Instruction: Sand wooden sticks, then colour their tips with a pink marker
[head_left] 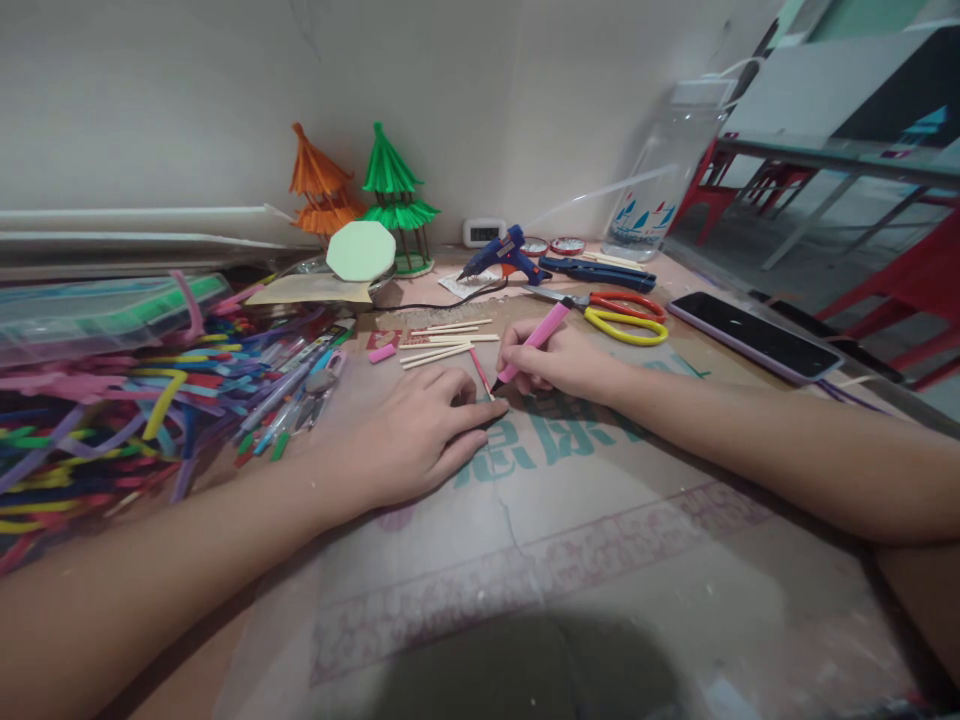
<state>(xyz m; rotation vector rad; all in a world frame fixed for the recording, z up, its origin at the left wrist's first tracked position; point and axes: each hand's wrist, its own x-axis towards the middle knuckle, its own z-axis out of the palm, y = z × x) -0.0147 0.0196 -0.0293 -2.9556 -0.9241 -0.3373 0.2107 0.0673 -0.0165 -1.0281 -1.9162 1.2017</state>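
My right hand (551,355) is closed around a pink marker (546,327), whose dark tip points down at a thin wooden stick (481,371). Much of that stick is coloured pink. With its fingertips, my left hand (424,430) holds the near end of the stick down on the plastic-covered work surface (600,600). The marker's pink cap (382,354) lies beyond my left hand. Several plain wooden sticks (442,340) lie beside the cap, just past both hands.
Pipe cleaners (90,420) and pens (289,395) crowd the left. Behind stand an orange model pavilion (319,175), a green one (391,170), a blue glue gun (495,255) and a bottle (656,180). Scissors (626,318) and a phone (754,335) lie to the right.
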